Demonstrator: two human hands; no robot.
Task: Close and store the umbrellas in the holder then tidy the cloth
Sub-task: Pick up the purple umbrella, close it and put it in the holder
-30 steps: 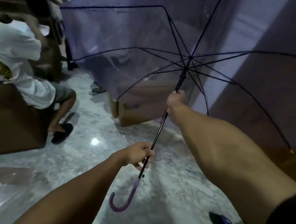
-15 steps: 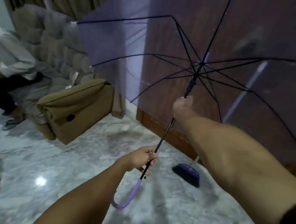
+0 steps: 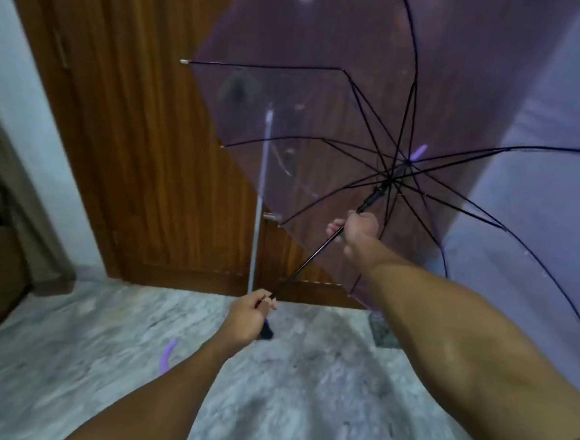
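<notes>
Closing is the step in hand, and it has hardly begun: the umbrella [image 3: 322, 126] stands fully spread, its clear purple canopy taut on dark ribs, held out in front of a wooden door [image 3: 143, 141] and above the marble floor [image 3: 304, 392]. The left hand [image 3: 249, 315] is wrapped round the shaft low down, just above the curved purple handle [image 3: 167, 355], whose hook shows beside the forearm. The right hand [image 3: 356, 226] is clenched on the shaft higher up, just below the runner [image 3: 374, 196] where the stretchers meet.

I judge the next move to be a release of the catch and a pull of the runner down the shaft toward the left hand, while that hand keeps the shaft steady. The right hand sits just short of the runner, so it probably needs to slide up first. The canopy lies close to the door, so folding may want a little room.

No holder and no cloth show here; storing and tidying are not yet done. A pale pole [image 3: 260, 200] leans upright against the door behind the canopy.
</notes>
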